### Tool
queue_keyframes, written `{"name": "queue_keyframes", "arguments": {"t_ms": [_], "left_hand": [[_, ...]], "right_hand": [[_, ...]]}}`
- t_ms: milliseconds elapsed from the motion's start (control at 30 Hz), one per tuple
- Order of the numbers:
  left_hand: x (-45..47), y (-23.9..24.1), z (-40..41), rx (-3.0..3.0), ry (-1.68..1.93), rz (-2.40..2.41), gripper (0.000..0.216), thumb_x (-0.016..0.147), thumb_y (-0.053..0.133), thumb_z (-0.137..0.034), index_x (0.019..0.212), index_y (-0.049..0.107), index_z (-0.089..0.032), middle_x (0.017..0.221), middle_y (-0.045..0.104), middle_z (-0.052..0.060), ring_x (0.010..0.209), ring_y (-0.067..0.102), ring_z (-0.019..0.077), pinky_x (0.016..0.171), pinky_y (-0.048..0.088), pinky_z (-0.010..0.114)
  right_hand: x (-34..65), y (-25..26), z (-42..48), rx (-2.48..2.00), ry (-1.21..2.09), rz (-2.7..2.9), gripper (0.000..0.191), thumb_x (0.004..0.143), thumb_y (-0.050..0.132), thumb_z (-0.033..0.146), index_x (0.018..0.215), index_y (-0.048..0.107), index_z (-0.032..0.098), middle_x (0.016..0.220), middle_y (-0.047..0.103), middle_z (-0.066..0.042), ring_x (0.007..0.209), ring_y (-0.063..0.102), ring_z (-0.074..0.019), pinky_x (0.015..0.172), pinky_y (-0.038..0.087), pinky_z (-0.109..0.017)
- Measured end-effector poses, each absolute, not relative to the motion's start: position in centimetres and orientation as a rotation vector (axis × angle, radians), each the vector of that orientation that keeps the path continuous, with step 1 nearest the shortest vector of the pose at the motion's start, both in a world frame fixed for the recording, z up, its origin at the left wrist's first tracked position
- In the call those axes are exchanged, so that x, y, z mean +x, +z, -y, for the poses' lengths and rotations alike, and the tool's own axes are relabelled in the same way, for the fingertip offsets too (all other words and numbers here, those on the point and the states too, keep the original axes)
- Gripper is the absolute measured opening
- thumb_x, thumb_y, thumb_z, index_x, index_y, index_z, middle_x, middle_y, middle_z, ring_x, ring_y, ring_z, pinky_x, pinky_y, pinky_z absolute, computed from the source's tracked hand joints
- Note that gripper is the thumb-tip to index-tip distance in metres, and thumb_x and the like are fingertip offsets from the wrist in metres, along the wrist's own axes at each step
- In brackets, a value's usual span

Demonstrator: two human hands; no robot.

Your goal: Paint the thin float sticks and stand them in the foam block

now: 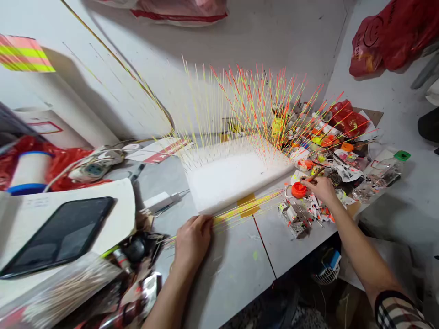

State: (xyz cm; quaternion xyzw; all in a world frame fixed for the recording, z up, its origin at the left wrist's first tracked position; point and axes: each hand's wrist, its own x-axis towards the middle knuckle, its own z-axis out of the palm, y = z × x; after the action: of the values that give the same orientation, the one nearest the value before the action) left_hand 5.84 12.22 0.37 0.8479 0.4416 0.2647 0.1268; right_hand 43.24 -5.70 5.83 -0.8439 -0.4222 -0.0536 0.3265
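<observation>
In front of the foam block [233, 180], the left hand [192, 240], fingers together, pins loose sticks [250, 208] so none roll; the right hand [322, 187] pinches a brush [317, 173] at the orange pot [299, 190].

Place: small craft workshop, hand-painting bench.

Evidence on my counter [240, 274]:
- Centre: white foam block [233, 180] bristling with thin sticks [247, 100] stood upright, their tips banded red and yellow.
- Loose sticks [250, 206] of the same kind lie flat along its near edge.
- Right: open orange paint pot [299, 190] with a brush [317, 172] at it, amid a litter of small paint jars [325, 139] and stained scraps.
- Neon paint flecks [255, 256] on the counter surface.
- Left: power strip [92, 170], spool [29, 171], phone [58, 235] on paper [120, 203].
- Far: bare white wall [274, 32], with red plastic bags [394, 36] far and right.
</observation>
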Motion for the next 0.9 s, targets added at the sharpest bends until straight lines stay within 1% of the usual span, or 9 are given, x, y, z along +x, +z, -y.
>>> {"name": "queue_keyframes", "arguments": {"t_ms": [167,367,467,533,600,667,767,833,900], "left_hand": [[5.7,0.5,-12.1,2.520,0.857,-1.247,0.033,0.086,0.041,-0.036,0.082,0.070,-0.021,0.081,0.072,0.006,0.071,0.066,0.0204,0.063,0.046,0.029],[5.7,0.4,-12.2,2.575,0.895,-1.183,0.030,0.086,0.042,-0.034,0.079,0.069,-0.021,0.076,0.072,0.005,0.068,0.066,0.0197,0.061,0.046,0.028],[5.7,0.4,-12.3,2.594,0.926,-1.168,0.030,0.087,0.042,-0.033,0.079,0.068,-0.021,0.075,0.071,0.004,0.067,0.066,0.0196,0.061,0.046,0.029],[5.7,0.4,-12.3,2.599,0.945,-1.155,0.030,0.087,0.042,-0.033,0.079,0.068,-0.021,0.074,0.071,0.004,0.067,0.067,0.0195,0.061,0.046,0.028],[5.7,0.4,-12.2,2.596,0.963,-1.140,0.029,0.088,0.042,-0.033,0.079,0.068,-0.021,0.075,0.071,0.004,0.068,0.067,0.0194,0.061,0.046,0.028],[5.7,0.5,-12.0,2.585,0.979,-1.128,0.029,0.088,0.043,-0.033,0.080,0.068,-0.022,0.076,0.072,0.004,0.070,0.067,0.0194,0.063,0.047,0.028],[5.8,0.4,-11.8,2.552,1.002,-1.111,0.027,0.088,0.043,-0.032,0.081,0.068,-0.022,0.078,0.071,0.004,0.072,0.067,0.0195,0.065,0.048,0.028],[5.9,0.4,-11.7,2.520,1.016,-1.091,0.026,0.087,0.044,-0.031,0.081,0.067,-0.022,0.079,0.071,0.004,0.073,0.066,0.0192,0.066,0.048,0.028],[6.0,0.5,-11.6,2.484,1.039,-1.077,0.025,0.087,0.045,-0.031,0.080,0.067,-0.022,0.078,0.070,0.004,0.072,0.065,0.0189,0.067,0.048,0.028]], "right_hand": [[43.6,6.0,5.7,-2.281,-0.178,1.129,0.041,0.086,0.067,0.059,0.075,0.076,0.020,0.071,0.073,-0.008,0.072,0.070,-0.0245,0.066,0.046,-0.029],[44.4,7.3,6.8,-2.296,-0.271,1.062,0.045,0.085,0.065,0.062,0.072,0.075,0.020,0.067,0.071,-0.008,0.070,0.070,-0.0260,0.065,0.048,-0.030],[44.6,7.7,7.4,-2.259,-0.294,1.044,0.044,0.085,0.066,0.060,0.070,0.074,0.019,0.065,0.071,-0.008,0.067,0.070,-0.0251,0.063,0.049,-0.030],[44.3,7.7,7.8,-2.178,-0.284,1.095,0.042,0.088,0.063,0.058,0.075,0.075,0.019,0.071,0.073,-0.007,0.066,0.069,-0.0233,0.063,0.050,-0.029],[43.7,7.6,8.2,-2.067,-0.259,1.233,0.039,0.092,0.058,0.055,0.081,0.076,0.021,0.082,0.075,-0.006,0.071,0.070,-0.0218,0.067,0.052,-0.030],[42.9,7.3,8.6,-1.973,-0.241,1.405,0.036,0.096,0.053,0.050,0.086,0.076,0.025,0.090,0.076,-0.004,0.082,0.071,-0.0220,0.077,0.054,-0.032],[41.9,6.9,9.1,-1.919,-0.211,1.595,0.030,0.098,0.051,0.042,0.089,0.076,0.027,0.094,0.075,-0.003,0.093,0.069,-0.0228,0.088,0.053,-0.036],[41.5,6.8,9.5,-1.916,-0.175,1.652,0.026,0.098,0.052,0.038,0.092,0.075,0.026,0.096,0.075,-0.003,0.092,0.069,-0.0229,0.087,0.053,-0.037],[41.3,6.7,10.0,-1.912,-0.164,1.662,0.025,0.097,0.053,0.038,0.093,0.074,0.026,0.096,0.075,-0.004,0.091,0.069,-0.0227,0.085,0.054,-0.036]]}}
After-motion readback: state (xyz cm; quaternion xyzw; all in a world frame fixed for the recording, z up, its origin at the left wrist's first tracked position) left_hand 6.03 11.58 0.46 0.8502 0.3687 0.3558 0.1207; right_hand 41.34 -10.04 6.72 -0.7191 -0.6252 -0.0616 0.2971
